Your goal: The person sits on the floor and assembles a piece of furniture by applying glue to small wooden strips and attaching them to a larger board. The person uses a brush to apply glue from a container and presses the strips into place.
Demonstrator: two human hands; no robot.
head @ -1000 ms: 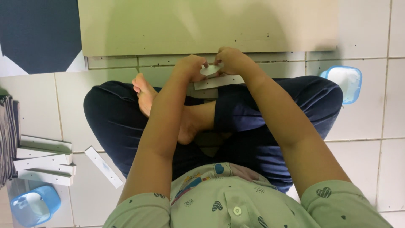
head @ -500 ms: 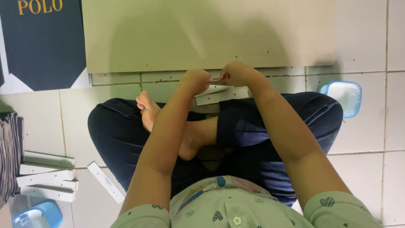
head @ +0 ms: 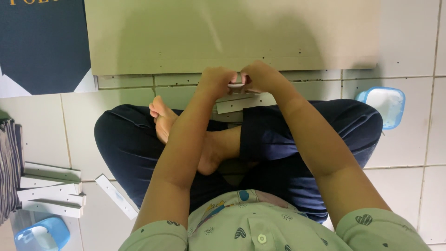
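I sit cross-legged on a tiled floor in dark blue trousers. My left hand [head: 216, 80] and my right hand [head: 260, 76] are held together in front of my knees, both pinching a small white piece [head: 235, 85] between the fingers. Just below the hands a white strip [head: 241, 102] lies on the floor. A large beige board [head: 232, 32] lies flat right beyond the hands, its near edge almost touching them.
A blue-rimmed tub [head: 384, 106] stands by my right knee. Several white strips [head: 49, 188] are stacked at the left, one more strip [head: 116, 196] lies beside my left leg. Another blue tub [head: 39, 234] sits bottom left. A dark panel [head: 44, 44] lies top left.
The view has drifted slightly, so the board and hands sit a little higher in frame. Both hands stay together on the small white piece.
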